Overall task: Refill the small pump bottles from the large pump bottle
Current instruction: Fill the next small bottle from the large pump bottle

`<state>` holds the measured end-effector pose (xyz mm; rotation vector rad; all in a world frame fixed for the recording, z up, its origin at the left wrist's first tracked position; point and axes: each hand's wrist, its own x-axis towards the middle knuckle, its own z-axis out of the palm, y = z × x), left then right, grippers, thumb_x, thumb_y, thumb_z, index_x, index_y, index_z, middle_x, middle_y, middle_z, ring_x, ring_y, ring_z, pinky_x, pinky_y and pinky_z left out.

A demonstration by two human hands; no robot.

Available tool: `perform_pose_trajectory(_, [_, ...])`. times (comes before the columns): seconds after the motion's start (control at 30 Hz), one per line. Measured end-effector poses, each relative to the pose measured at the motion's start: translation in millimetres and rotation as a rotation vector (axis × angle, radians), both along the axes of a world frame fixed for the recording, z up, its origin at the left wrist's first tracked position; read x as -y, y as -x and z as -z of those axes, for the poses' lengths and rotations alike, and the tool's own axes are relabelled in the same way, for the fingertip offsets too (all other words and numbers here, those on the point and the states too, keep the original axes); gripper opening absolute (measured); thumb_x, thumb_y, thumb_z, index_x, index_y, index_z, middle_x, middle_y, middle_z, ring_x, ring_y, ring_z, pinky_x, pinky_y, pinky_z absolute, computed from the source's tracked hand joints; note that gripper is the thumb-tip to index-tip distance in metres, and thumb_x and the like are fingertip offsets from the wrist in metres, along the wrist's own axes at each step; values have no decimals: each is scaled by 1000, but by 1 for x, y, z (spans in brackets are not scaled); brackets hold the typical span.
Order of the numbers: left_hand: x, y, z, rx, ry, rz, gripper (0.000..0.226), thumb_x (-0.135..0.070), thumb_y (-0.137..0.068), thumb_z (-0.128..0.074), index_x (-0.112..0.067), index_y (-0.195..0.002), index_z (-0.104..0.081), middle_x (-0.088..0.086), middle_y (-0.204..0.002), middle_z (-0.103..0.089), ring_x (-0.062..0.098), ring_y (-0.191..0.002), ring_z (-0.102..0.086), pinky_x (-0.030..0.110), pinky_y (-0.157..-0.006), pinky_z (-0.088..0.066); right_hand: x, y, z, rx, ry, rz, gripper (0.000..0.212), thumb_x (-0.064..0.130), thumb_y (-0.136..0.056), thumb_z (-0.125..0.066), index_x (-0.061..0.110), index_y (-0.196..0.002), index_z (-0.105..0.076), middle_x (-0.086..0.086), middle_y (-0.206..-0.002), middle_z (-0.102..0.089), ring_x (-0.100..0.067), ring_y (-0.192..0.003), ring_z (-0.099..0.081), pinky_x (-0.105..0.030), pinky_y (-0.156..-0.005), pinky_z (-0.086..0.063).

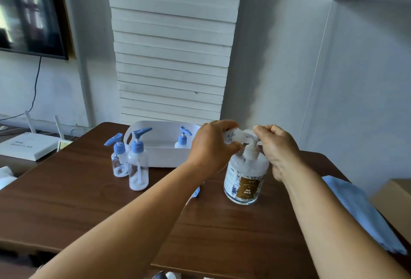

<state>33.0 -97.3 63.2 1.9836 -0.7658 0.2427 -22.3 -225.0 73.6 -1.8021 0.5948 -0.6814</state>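
Two bare forearms enter from the bottom edge and converge over a dark wooden table (pixel 89 207). On it, right of centre, stands the large pump bottle (pixel 244 178), upright, its contents clear and its label only partly legible. Its white pump head is pinched from above by the right hand (pixel 279 147), apparently to press out liquid. A small clear bottle (pixel 232 135) is gripped by the left hand (pixel 211 147) and tipped sideways at the nozzle, seemingly to catch the flow; its mouth is hidden by the fingers, so contact cannot be confirmed. A blue object (pixel 196 191) is mostly concealed behind the left forearm; it may be the removed pump. Two small pump bottles (pixel 131 163) with blue pumps stand together further left, nearly empty. Behind them, a white caddy (pixel 160 152) holds a third small bottle (pixel 182 138), largely hidden by its wall. A blue cloth (pixel 360 209) is cut off at the right.
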Motion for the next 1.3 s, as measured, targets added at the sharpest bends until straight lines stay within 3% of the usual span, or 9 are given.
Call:
perform_pose_trajectory(0.23, [-2, 3, 6, -44, 13, -3, 48, -25, -72, -77, -25, -118, -62, -6, -110, -67, 10, -99, -60, 21, -85, -45, -1, -1, 2, -33, 3, -3, 23, 31, -92, -55, 18, -73, -51, 2, -76, -55, -12, -74, -50, -25, -59, -39])
perform_pose_trajectory(0.4, [-1, 1, -1, 5, -10, -10, 49, -27, -72, -76, -27, -118, -61, -6, -111, -66, 13, -104, -57, 28, -89, -47, 1, 0, -4, -20, 54, -10, 23, 29, -92, -55, 18, -73, -51, 3, -74, -53, -9, -70, -48, -23, -55, -37])
perform_pose_trajectory(0.53, [0, 1, 6, -31, -13, -7, 49, -26, -71, -77, -25, -118, -62, -6, -111, -67, 11, -101, -59, 22, -86, -45, -4, -3, 9, -10, -14, 13, 19, 29, -90, -55, 17, -75, -52, 5, -74, -55, -7, -69, -48, -24, -55, -35])
perform_pose_trajectory(0.73, [-3, 3, -2, -17, 0, -7, 49, -26, -72, -77, -27, -118, -61, -7, -112, -66, 11, -103, -58, 22, -87, -45, -1, 0, 0, 3, 52, 23, 20, 31, -91, -55, 18, -77, -53, 4, -73, -54, -8, -68, -48, -24, -53, -36])
perform_pose_trajectory(0.93, [-2, 5, 7, -57, 13, 1, 49, -25, -72, -78, -24, -119, -62, -6, -111, -67, 10, -102, -60, 24, -89, -47, -4, -3, 15, 39, -26, 37, 22, 29, -89, -57, 18, -71, -50, 5, -71, -55, -10, -69, -49, -26, -55, -36])
perform_pose_trajectory(1.13, [-2, 4, -2, -30, 16, -4, 49, -24, -72, -77, -26, -118, -62, -7, -111, -67, 9, -101, -59, 18, -84, -43, 2, -1, -4, 9, 64, -7, 24, 29, -90, -56, 18, -70, -48, 3, -70, -51, -10, -67, -47, -25, -55, -37])
perform_pose_trajectory(1.3, [-2, 3, 5, -66, 13, 0, 50, -23, -72, -78, -24, -119, -62, -7, -111, -67, 6, -97, -58, 16, -83, -42, -2, -4, 11, 16, -15, 9, 24, 28, -89, -56, 17, -70, -48, 5, -71, -53, -8, -67, -47, -25, -54, -34])
